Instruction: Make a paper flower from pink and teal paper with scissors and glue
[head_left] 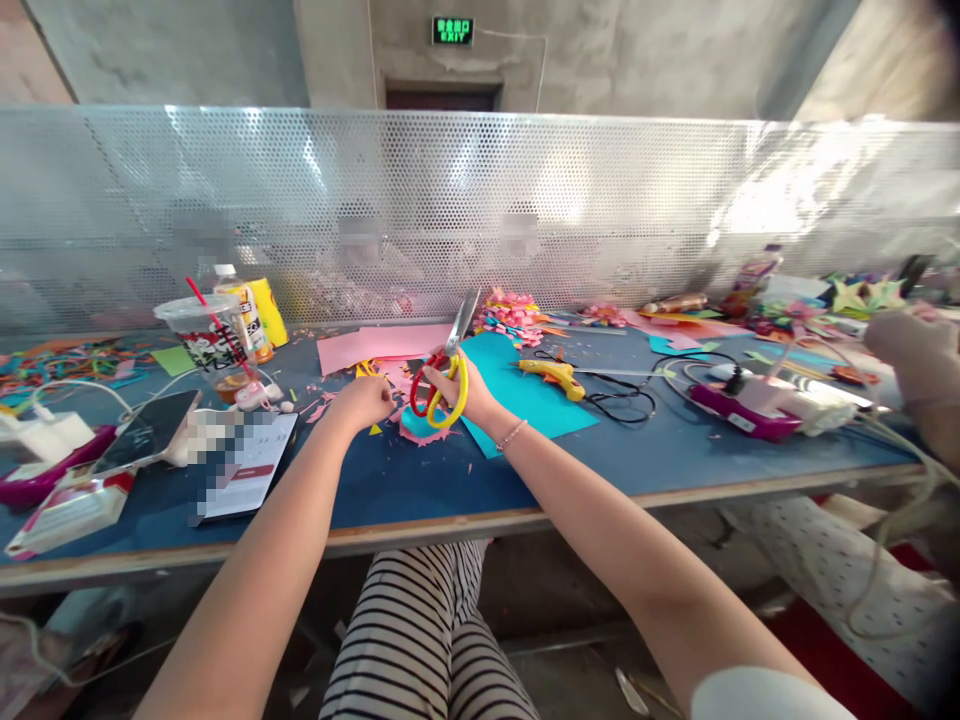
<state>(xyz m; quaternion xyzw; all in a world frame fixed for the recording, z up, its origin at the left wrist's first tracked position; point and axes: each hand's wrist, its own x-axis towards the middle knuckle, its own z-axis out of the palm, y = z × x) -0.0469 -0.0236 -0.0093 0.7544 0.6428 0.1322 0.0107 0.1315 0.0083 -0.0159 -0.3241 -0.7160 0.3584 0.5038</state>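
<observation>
My right hand [474, 385] grips a pair of scissors [459, 325] by its red and yellow handles, and the metal blades point up and away from me. My left hand [363, 404] is closed just to the left of them, fingers curled together; anything in them is too small or hidden to make out. Beneath and between the hands lie pink and yellow paper scraps and a small pink and blue paper piece [424, 428]. A pink paper sheet [360, 346] lies beyond my left hand, and a turquoise paper sheet [551, 410] extends right of my right hand.
A yellow glue gun [553, 379] with a black cord lies to the right, near a purple power strip [742, 412]. Piled paper flowers [510, 315] sit behind. Leftward are a plastic cup [202, 340], a tablet [251, 465] and a phone [150, 430]. Another person's hand [911, 345] is far right.
</observation>
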